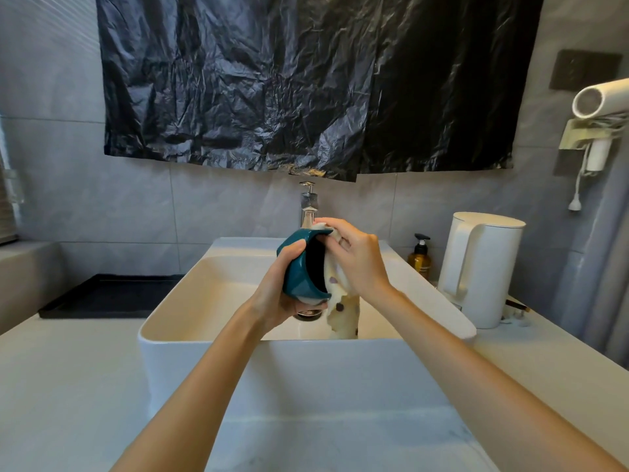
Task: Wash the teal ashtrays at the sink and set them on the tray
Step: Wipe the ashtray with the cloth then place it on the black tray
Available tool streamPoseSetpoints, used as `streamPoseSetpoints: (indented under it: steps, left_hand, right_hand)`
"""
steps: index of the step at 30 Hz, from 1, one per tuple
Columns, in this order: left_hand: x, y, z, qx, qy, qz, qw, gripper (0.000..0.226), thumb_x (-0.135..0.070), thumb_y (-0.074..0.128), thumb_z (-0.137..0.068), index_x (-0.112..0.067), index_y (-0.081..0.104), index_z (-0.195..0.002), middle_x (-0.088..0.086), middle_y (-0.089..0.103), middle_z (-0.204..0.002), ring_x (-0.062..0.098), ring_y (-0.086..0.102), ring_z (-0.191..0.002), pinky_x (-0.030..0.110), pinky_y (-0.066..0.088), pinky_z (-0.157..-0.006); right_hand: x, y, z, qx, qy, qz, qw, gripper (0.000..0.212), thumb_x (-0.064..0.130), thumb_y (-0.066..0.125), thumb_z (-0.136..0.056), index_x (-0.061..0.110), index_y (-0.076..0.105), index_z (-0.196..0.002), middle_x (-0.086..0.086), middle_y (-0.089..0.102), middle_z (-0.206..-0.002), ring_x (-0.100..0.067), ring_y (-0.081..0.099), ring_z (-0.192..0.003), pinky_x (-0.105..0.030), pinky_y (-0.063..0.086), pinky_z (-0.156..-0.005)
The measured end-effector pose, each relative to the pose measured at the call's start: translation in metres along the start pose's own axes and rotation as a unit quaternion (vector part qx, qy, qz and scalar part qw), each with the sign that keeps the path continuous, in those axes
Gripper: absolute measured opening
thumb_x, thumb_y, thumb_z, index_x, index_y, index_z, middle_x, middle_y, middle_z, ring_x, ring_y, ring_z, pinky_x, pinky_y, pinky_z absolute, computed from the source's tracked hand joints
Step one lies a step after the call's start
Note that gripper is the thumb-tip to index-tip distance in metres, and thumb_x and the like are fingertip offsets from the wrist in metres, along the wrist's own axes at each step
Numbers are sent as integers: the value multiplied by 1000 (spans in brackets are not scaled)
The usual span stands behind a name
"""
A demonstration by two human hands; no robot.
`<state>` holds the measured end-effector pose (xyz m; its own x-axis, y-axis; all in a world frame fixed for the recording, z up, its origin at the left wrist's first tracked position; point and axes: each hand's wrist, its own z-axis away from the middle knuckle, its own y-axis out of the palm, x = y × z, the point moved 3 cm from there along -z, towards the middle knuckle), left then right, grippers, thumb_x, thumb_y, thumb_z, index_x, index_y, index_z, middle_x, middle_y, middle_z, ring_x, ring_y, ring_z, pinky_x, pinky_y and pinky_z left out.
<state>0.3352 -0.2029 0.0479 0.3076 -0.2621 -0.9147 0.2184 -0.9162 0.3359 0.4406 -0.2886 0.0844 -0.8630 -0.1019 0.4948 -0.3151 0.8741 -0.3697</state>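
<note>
Both hands were raised over the sink (238, 356), near its middle and in front of the faucet (309, 202), whose spout was hidden behind them. The left hand (272, 301) was wrapped round a teal ashtray (299, 267), with the thumb laid on the outer wall near the top and the fingers curled beneath it. The ashtray was held on its side, clear of the basin, so that its dark inside was turned toward the right hand (360, 264). That hand was closed on a cream cloth (343, 315) marked with dark spots, and the cloth was pressed against the ashtray's rim and opening. The cloth's loose end was seen hanging down into the basin, just beside the drain (308, 313). A dark tray (112, 294) was set on the pale counter (68, 386) to the left of the sink, well apart from the ashtray. To the right of the sink a white kettle (483, 267) was stood upright on the counter, and an amber soap bottle (420, 258) with a black pump was placed between it and the sink, against the wall. A white hair dryer (599, 100) was mounted on the wall at the far right. A crumpled black plastic sheet (306, 80) was hung across the wall above the faucet.
</note>
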Motion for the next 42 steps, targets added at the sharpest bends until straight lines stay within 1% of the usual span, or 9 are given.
streamPoseSetpoints:
  steps: [3,8,13,18,27,31,33,38,42]
  left_hand:
    - [-1,-3,-1,-11,12,1,1000,37,-47,47,-87,-23,61,-111,6,66,-100,21,62,-92,38,55,-71]
    - [-3,-6,-1,-7,17,12,1000,35,-47,52,-85,-21,63,-106,5,67,-92,20,65,-83,34,53,-59]
    - [4,-6,-4,20,-1,-50,999,40,-49,54,-78,-22,62,-107,3,71,-93,20,68,-87,47,53,-83]
    - [6,-3,-1,34,-4,-87,996,45,-48,57,-78,-21,57,-113,6,69,-99,23,64,-92,47,53,-86]
    - [2,-6,-3,24,45,-38,998,45,-48,52,-83,-22,58,-119,6,68,-102,20,65,-93,50,51,-88]
    - [-1,-5,-3,12,47,34,998,40,-47,47,-88,-20,62,-114,6,67,-104,18,66,-90,38,55,-74]
    - [-3,-7,-5,-10,51,83,995,43,-49,49,-86,-18,61,-114,7,66,-108,20,65,-90,36,53,-74]
    - [-4,-18,-9,-73,47,130,988,49,-56,54,-81,-18,65,-110,11,68,-111,29,65,-101,45,51,-89]
    - [-4,-12,-7,-37,74,65,994,41,-51,46,-89,-21,67,-106,9,67,-107,23,64,-95,45,47,-89]
  right_hand:
    - [4,4,7,13,68,-69,995,29,21,57,-94,20,62,-123,9,64,-110,-5,57,-105,-11,48,-85]
    - [10,-3,4,124,59,-68,988,47,21,42,-86,36,51,-130,-20,62,-115,-28,56,-108,-48,49,-94]
    - [30,-20,3,202,-59,25,977,64,-14,45,-78,21,52,-132,5,59,-128,-3,51,-121,-19,45,-99]
    - [25,-18,-3,187,-109,65,974,48,-8,46,-90,22,54,-126,4,64,-117,-9,60,-104,-18,51,-85]
    - [-10,-8,20,-7,84,-16,996,27,13,54,-95,19,65,-119,10,68,-101,-7,63,-96,-32,55,-86]
    - [-8,-20,19,-42,91,-4,995,22,12,53,-95,21,68,-108,7,68,-97,-7,63,-90,-20,54,-74]
    - [-7,-21,20,-26,142,-6,990,23,12,44,-99,22,62,-110,9,61,-96,-5,57,-88,-13,47,-69]
    - [-15,4,27,133,352,-95,922,21,10,27,-97,17,46,-93,-3,47,-82,-15,47,-76,-25,42,-67]
    - [-16,18,22,185,381,-125,897,24,31,35,-92,12,49,-98,-11,52,-88,-27,52,-86,-34,44,-78]
